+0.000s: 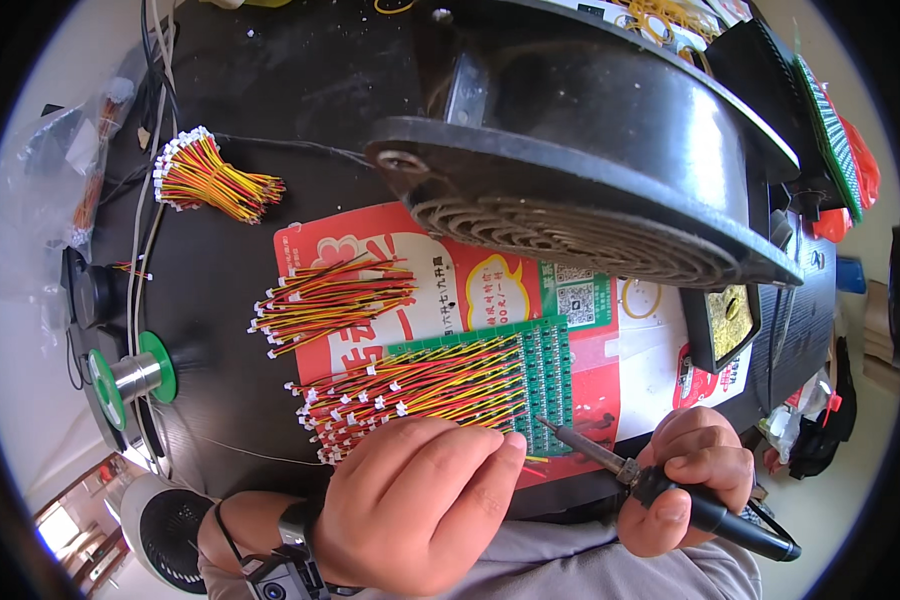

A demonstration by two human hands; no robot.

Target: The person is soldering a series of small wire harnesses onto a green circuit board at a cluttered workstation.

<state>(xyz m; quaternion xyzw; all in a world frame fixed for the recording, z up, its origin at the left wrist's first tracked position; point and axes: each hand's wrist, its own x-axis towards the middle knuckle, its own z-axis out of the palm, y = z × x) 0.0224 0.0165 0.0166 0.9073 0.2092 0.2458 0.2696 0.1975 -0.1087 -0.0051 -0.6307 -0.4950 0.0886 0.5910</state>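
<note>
My right hand (pixel 695 475) is closed round the black handle of a soldering iron (pixel 715 520). The iron's metal tip points left, at the right part of a green circuit board panel (pixel 548 385). My left hand (pixel 425 505) is pinched at the panel's near edge, with short red and yellow wire ends (pixel 537 460) showing just past its fingertips. Rows of red, yellow and black wires (pixel 440 375) run left from the panel to small white connectors. The left hand covers the nearest ones. Behind them lies a loose pile of similar wires (pixel 340 295).
A large black fan (pixel 590 150) overhangs the back of the panel. A spool of solder (pixel 135 378) stands at left, near a tied bundle of connector wires (pixel 220 180). A yellow cleaning sponge (pixel 730 320) sits in a black holder at right. Red printed card (pixel 595 430) lies under the panel.
</note>
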